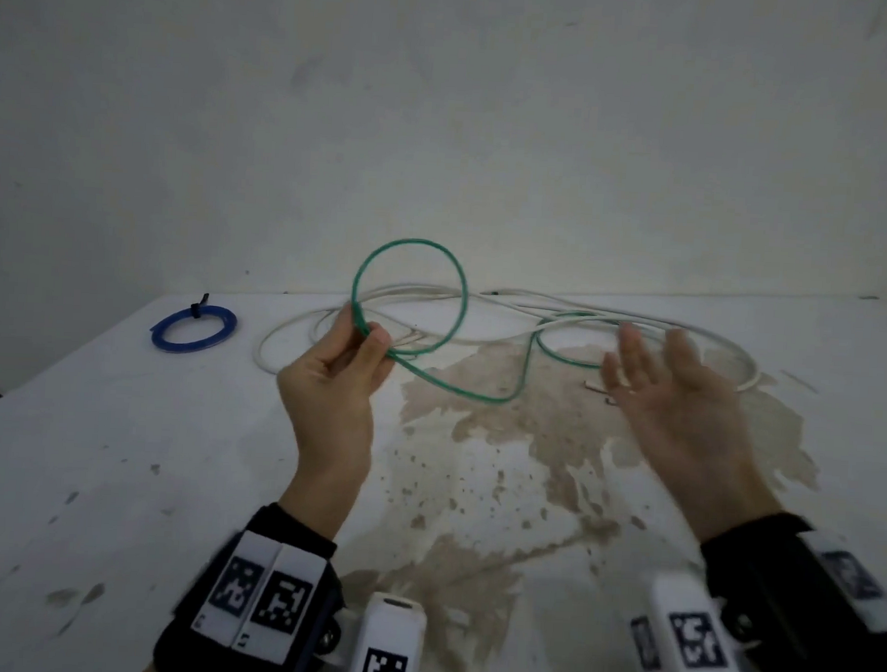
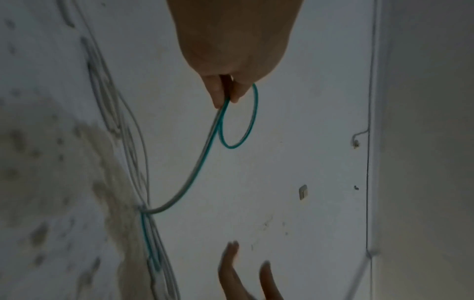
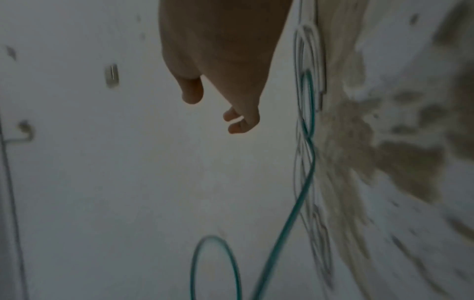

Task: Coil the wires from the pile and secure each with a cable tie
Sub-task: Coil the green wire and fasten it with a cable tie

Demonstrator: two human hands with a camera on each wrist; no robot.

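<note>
A white table (image 1: 117, 447), blotched with a large brown stain (image 1: 543, 444), stands against a bare pale wall (image 1: 443, 104). At far left on the table lies a blue wire coil (image 1: 193, 328), already bound by a dark cable tie (image 1: 200, 306) at its far edge. Next, the left hand (image 1: 334, 376) is raised above the table, thumb and fingertips pinching a green wire (image 1: 407, 298) where it crosses itself to form one upright loop; the left wrist view shows the same pinch, with the remaining fingers hidden behind the palm. From the pinch the green wire sags to the table and runs rightward into a second, flatter loop, partly lost among the strands of a white wire (image 1: 329, 319) heaped loosely along the back of the table. How many separate white strands lie there cannot be made out. At right, the right hand (image 1: 679, 399) hovers palm-up, blurred, fingers spread and nearly straight, holding nothing; it covers part of the pile. Small pale bits (image 1: 595, 386) beside it are too smeared to identify. Both wrists wear dark bands carrying black-and-white markers (image 1: 263, 598), cut off at the lower edge.
</note>
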